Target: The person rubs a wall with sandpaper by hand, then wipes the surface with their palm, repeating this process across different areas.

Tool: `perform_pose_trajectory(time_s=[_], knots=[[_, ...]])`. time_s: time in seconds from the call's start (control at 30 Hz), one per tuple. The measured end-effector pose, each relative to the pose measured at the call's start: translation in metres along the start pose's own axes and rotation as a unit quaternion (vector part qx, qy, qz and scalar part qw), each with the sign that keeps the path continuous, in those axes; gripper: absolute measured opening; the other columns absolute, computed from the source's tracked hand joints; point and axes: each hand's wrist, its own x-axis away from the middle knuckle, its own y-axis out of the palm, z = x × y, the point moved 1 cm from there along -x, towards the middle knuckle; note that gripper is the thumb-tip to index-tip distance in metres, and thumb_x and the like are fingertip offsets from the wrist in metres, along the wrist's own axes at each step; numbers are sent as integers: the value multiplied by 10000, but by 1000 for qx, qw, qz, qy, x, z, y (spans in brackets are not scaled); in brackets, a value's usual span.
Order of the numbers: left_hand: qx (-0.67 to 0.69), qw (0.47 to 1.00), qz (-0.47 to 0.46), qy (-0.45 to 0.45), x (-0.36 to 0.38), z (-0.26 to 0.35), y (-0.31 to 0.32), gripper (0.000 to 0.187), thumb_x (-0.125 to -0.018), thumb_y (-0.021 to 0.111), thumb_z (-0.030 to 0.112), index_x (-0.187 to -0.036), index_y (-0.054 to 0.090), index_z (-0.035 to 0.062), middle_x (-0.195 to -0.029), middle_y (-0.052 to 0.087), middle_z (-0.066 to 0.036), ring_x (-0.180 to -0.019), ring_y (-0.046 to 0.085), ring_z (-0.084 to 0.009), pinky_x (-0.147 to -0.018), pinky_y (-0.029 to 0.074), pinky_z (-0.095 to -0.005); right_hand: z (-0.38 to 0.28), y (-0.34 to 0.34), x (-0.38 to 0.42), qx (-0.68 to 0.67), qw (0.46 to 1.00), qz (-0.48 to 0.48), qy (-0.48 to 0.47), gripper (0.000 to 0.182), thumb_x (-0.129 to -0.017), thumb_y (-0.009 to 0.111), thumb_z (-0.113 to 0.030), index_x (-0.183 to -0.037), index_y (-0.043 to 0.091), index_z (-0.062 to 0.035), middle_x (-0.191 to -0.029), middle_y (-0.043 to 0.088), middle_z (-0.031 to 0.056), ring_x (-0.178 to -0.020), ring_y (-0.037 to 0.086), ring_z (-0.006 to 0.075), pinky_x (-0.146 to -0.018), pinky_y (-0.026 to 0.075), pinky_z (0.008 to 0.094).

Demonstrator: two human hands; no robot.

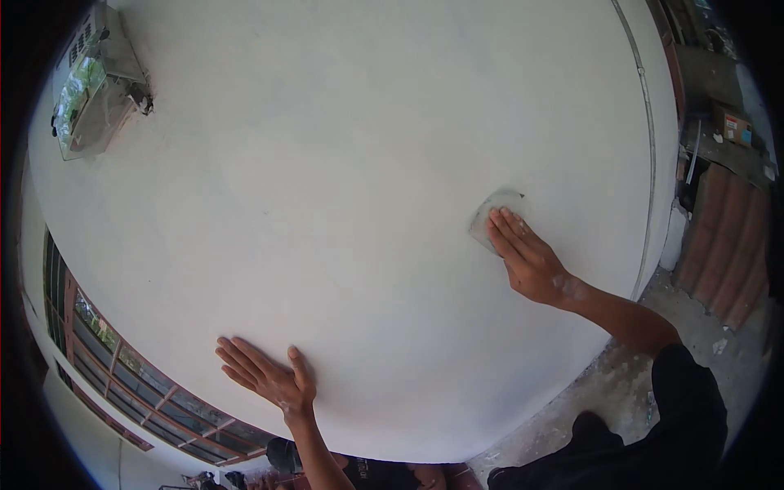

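Observation:
A large white wall (359,188) fills most of the view. My right hand (527,257) lies with its fingers together over a thin grey sheet of sandpaper (483,219), pressing it flat to the wall. The sheet's upper and left edges stick out past my fingers; the rest is hidden under the hand. Whitish dust marks my right wrist. Lower left, my left hand (269,376) rests on the wall with its fingers stretched out and the thumb apart, holding nothing.
A box with a clear cover (90,106) juts from the wall at upper left. A thin conduit (649,122) runs down the right side. A barred window (139,384) is at lower left. Corrugated sheets (723,245) and a cardboard box (735,129) stand right. Another person (384,474) shows at the bottom.

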Motion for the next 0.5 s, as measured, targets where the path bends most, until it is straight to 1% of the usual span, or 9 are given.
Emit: perform_pose_trajectory(time_s=[0.07,0.13,0.17,0.2,0.27,0.3,0.37,0.43,0.5], knots=[[-13,1000,5,-5,11,2,0,820,-956,375,546,-1538,119,28,-1603,119,-177,-1487,71,-340,-1185,29,-511,-10,12,37,2,1000,-1,4,452,-904,509,48,-1353,462,71,-1398,486,231,-1322,454,359,-1092,397,478],[-11,999,-21,-24,7,3,0,860,-926,403,576,-1530,153,18,-1588,147,-213,-1481,81,-371,-1181,30,-526,-10,21,44,-2,1000,6,20,452,-914,493,39,-1364,463,60,-1412,481,219,-1348,429,343,-1098,371,500],[-12,999,-20,-22,9,1,1,860,-926,403,576,-1530,153,18,-1588,147,-213,-1481,81,-371,-1181,30,-526,-11,24,31,-2,1000,8,21,452,-914,493,39,-1364,463,60,-1412,481,219,-1348,429,343,-1098,371,500],[-15,1000,-5,-11,8,1,2,863,-923,400,585,-1531,158,21,-1586,154,-214,-1479,92,-375,-1180,32,-529,-7,21,1,9,999,42,19,467,-911,491,44,-1376,447,56,-1421,471,217,-1351,422,347,-1096,372,504],[-21,1000,10,-1,5,-1,3,876,-921,377,612,-1527,168,14,-1581,169,-219,-1473,120,-384,-1177,36,-540,0,2,-75,9,996,87,8,495,-907,486,51,-1397,411,53,-1437,449,219,-1355,409,360,-1095,364,514],[-22,1000,7,-11,2,-1,2,876,-921,377,612,-1527,168,14,-1581,169,-219,-1473,120,-384,-1177,36,-540,2,-11,-115,0,995,104,5,507,-906,482,52,-1405,391,53,-1445,437,224,-1356,404,368,-1097,357,519],[-12,1000,-2,3,4,-3,2,895,-914,370,630,-1522,179,2,-1578,164,-232,-1473,118,-388,-1173,41,-551,6,-28,-170,-29,990,137,-9,517,-903,468,61,-1411,370,50,-1458,416,225,-1359,391,379,-1108,336,524],[-7,1000,-11,-1,6,-2,0,896,-913,370,632,-1520,186,-1,-1576,163,-241,-1472,119,-390,-1172,43,-553,6,-32,-182,-39,989,142,-21,512,-902,463,64,-1406,376,52,-1457,419,223,-1361,387,380,-1113,326,524],[-5,1000,-8,-5,9,0,3,898,-912,370,634,-1518,193,-5,-1573,162,-251,-1472,120,-393,-1171,45,-555,1,-23,-165,-47,986,157,-39,506,-900,458,66,-1401,383,54,-1456,421,221,-1364,383,381,-1119,317,523]])
